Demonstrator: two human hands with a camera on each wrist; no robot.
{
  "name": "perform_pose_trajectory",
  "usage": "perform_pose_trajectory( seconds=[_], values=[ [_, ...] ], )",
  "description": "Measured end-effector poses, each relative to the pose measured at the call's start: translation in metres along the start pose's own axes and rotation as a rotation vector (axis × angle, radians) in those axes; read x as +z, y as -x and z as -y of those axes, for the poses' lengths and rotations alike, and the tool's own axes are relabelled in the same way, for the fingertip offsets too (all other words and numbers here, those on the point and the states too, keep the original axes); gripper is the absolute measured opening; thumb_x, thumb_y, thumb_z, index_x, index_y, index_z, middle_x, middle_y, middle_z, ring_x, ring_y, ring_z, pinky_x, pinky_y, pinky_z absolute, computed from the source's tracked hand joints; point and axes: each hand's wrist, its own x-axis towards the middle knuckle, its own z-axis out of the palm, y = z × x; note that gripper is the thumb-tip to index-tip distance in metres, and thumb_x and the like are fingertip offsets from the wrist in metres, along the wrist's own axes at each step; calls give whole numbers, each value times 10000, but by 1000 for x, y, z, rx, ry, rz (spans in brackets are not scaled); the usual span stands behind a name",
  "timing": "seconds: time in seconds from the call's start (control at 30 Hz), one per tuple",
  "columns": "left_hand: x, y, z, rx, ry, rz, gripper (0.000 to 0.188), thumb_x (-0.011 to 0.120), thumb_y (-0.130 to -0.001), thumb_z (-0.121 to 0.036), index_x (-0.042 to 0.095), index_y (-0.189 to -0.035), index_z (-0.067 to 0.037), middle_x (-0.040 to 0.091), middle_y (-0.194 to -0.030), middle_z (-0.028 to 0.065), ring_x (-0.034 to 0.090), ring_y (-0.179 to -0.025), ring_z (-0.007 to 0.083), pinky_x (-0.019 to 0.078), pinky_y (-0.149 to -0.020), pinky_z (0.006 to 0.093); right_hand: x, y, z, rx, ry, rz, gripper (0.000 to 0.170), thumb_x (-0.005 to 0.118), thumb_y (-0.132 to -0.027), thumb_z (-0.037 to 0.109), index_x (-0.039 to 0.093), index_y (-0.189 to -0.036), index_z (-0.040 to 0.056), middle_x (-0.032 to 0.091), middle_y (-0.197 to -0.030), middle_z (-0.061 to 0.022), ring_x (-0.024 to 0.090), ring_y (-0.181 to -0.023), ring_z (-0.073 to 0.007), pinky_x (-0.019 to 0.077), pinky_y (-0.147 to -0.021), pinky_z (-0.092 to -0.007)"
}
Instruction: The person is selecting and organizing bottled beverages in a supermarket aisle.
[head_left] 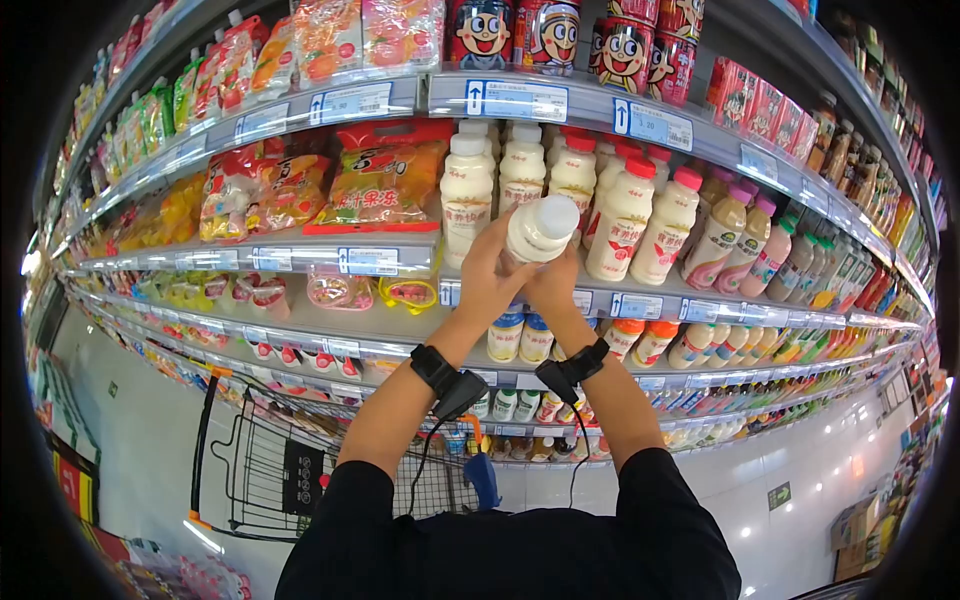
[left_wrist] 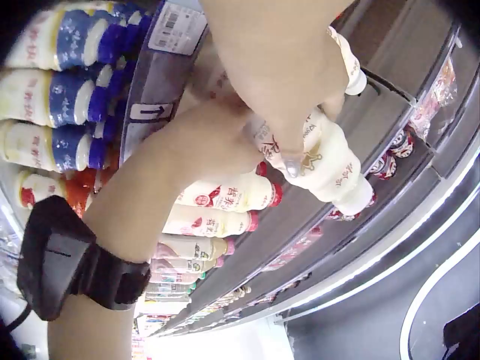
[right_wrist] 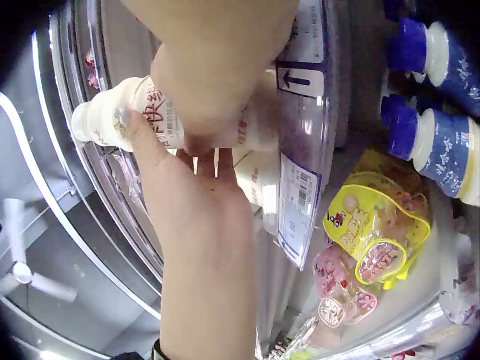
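Observation:
A cream-coloured bottle with a white cap (head_left: 541, 228) is held between both hands in front of the middle shelf, cap tilted towards the head camera. My left hand (head_left: 490, 275) curls round its left side and my right hand (head_left: 555, 282) grips its right side. In the left wrist view, a thumb lies along the label of the bottle (left_wrist: 334, 169); the left hand (left_wrist: 281, 71) is close to the camera. The right wrist view shows the bottle (right_wrist: 112, 116) beyond the right hand (right_wrist: 214, 67), which partly hides its lower part.
Similar bottles with red caps (head_left: 625, 220) and white caps (head_left: 467, 195) stand on the shelf behind. Jelly bags (head_left: 385, 180) lie to the left, and red cans (head_left: 482, 38) stand above. A shopping cart (head_left: 255, 470) is at the lower left, beside the shelves.

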Motion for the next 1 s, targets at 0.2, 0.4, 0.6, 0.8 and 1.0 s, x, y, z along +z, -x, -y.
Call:
perform_pose_trajectory(
  seconds=[0.2, 0.4, 0.6, 0.8, 1.0],
  values=[
    [10, 2, 21, 88, -87, -9, 607, 565, -795, -126, 323, -1326, 41, 431, -1279, 253, 458, -1115, 410, 373, -943, 430, 3, -2, 8, 167, 119, 38, 734, 738, -676, 355, 423, -1187, -68, 616, -968, -200, 595, -856, -371, 468, -741, -432],
    [13, 14, 32, 107, -193, 36, 648, 523, -799, -112, 239, -1346, 91, 388, -1302, 291, 440, -1131, 434, 364, -951, 446, 2, -3, 11, 250, 136, 60, 741, 709, -691, 350, 400, -1198, -92, 606, -934, -222, 592, -861, -386, 471, -741, -435],
    [15, 17, 37, 77, -169, 26, 672, 529, -793, -113, 218, -1350, 99, 343, -1340, 306, 410, -1178, 449, 347, -980, 453, 4, -1, 12, 268, 177, 117, 769, 690, -697, 309, 334, -1252, -88, 576, -1009, -234, 574, -892, -396, 458, -760, -447],
    [17, 20, 39, 66, -198, 38, 686, 533, -783, -100, 207, -1346, 116, 325, -1347, 318, 390, -1193, 469, 342, -990, 454, 3, -2, 15, 256, 227, 137, 758, 673, -699, 245, 306, -1279, -77, 564, -1041, -231, 562, -913, -397, 451, -767, -453],
    [18, 20, 39, 30, -223, 45, 685, 535, -784, -109, 213, -1344, 119, 313, -1357, 319, 375, -1211, 466, 339, -996, 455, 1, -5, 18, 297, 291, 187, 771, 662, -708, 205, 270, -1307, -83, 557, -1065, -245, 564, -938, -388, 448, -782, -448]
  ],
)
